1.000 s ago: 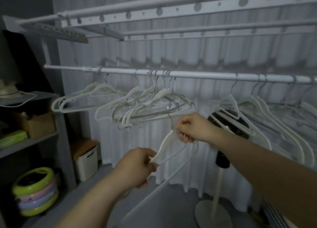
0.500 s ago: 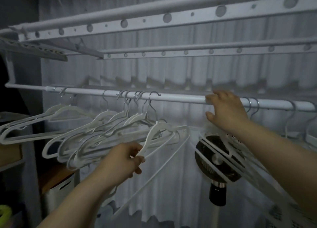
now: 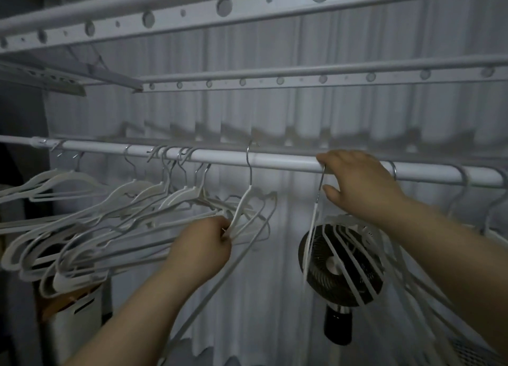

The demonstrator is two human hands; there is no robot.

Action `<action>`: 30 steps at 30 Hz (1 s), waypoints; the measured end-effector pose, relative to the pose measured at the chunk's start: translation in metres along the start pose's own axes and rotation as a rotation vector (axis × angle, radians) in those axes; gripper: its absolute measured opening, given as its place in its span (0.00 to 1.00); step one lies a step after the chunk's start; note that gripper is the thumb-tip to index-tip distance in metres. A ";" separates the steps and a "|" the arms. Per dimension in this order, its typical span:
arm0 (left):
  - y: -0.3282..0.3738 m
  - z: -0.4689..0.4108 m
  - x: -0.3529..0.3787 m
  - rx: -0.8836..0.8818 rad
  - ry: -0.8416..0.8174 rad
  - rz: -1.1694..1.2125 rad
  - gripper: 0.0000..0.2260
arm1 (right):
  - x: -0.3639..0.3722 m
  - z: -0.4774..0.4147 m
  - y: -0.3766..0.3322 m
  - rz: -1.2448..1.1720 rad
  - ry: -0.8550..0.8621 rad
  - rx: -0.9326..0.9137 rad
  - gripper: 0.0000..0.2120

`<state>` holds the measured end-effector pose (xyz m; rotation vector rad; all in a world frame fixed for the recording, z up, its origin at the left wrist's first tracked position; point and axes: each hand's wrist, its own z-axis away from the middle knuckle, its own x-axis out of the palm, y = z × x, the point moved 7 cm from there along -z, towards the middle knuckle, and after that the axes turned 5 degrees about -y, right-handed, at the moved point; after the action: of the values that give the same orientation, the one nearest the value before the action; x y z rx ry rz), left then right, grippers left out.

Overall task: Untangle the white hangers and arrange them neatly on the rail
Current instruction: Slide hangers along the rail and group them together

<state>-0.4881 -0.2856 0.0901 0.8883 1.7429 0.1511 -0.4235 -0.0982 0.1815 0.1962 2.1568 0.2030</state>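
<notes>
Behind rail (image 3: 275, 163), white curtain (image 3: 275, 112) — black fan (image 3: 321, 269)

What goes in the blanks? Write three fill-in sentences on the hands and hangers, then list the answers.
The left hand grips a white ____ by its shoulder.
The right hand holds the horizontal ____.
Below the right hand stands a black ____.
Missing words: hanger; rail; fan.
</notes>
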 end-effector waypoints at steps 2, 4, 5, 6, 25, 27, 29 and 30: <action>0.003 -0.003 0.006 -0.001 -0.011 -0.042 0.11 | -0.001 0.000 0.001 0.005 0.006 -0.009 0.24; 0.002 -0.005 0.014 -0.012 -0.043 -0.040 0.12 | 0.000 0.001 0.001 0.005 0.000 -0.013 0.24; 0.000 -0.005 0.018 -0.017 -0.056 -0.029 0.13 | 0.000 0.002 0.001 0.005 0.000 -0.014 0.24; 0.000 -0.005 0.020 -0.020 -0.065 -0.013 0.13 | 0.000 0.002 0.001 0.004 0.001 -0.015 0.24; -0.014 0.003 -0.011 0.150 0.053 0.199 0.14 | 0.001 -0.027 -0.054 0.016 0.013 -0.057 0.26; -0.032 0.003 -0.034 0.169 0.248 0.137 0.16 | 0.004 -0.034 -0.061 0.008 0.012 -0.058 0.26; -0.049 0.001 -0.053 0.195 0.381 0.029 0.23 | 0.007 -0.042 -0.069 -0.013 0.013 -0.056 0.27; -0.059 -0.001 -0.059 0.200 0.427 -0.053 0.24 | 0.008 -0.046 -0.073 -0.026 0.015 -0.054 0.28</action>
<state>-0.5114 -0.3641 0.1063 1.0051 2.2069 0.1404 -0.4707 -0.1710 0.1848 0.1363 2.1652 0.2486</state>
